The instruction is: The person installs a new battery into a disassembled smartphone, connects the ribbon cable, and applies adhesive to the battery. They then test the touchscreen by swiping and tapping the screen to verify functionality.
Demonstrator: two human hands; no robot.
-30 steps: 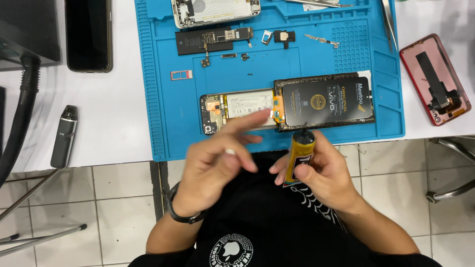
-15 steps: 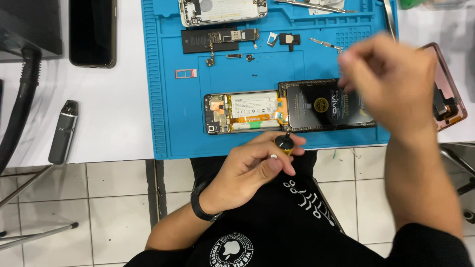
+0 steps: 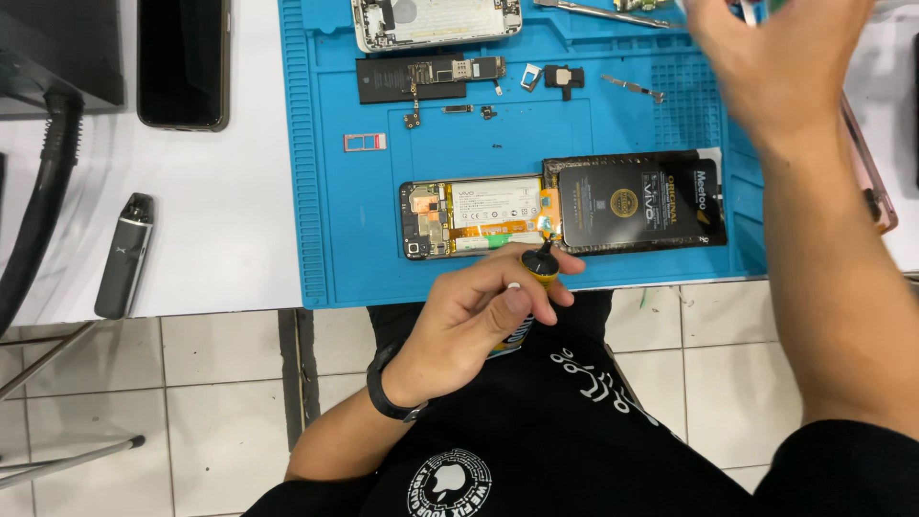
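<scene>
My left hand (image 3: 479, 311) grips a small yellow glue tube (image 3: 539, 265) with a black nozzle, just off the front edge of the blue work mat (image 3: 335, 220). The nozzle tip points up at the joint between an opened phone body (image 3: 474, 217) with its battery showing and the black panel (image 3: 637, 203) folded out beside it. My right hand (image 3: 775, 57) is raised at the mat's far right corner, blurred. Something small and greenish shows at its fingertips, too blurred to make out.
On the mat's far side lie a stripped phone frame (image 3: 436, 19), a circuit board (image 3: 426, 78), a pink card tray (image 3: 366, 142) and small parts. A black phone (image 3: 182, 62), a grey pen-shaped device (image 3: 124, 257) and a black hose (image 3: 43, 191) sit on the white table at left.
My right hand let go of the tube and swung up to the mat's far right corner. My left hand took the tube and moved its nozzle up to the opened phone.
</scene>
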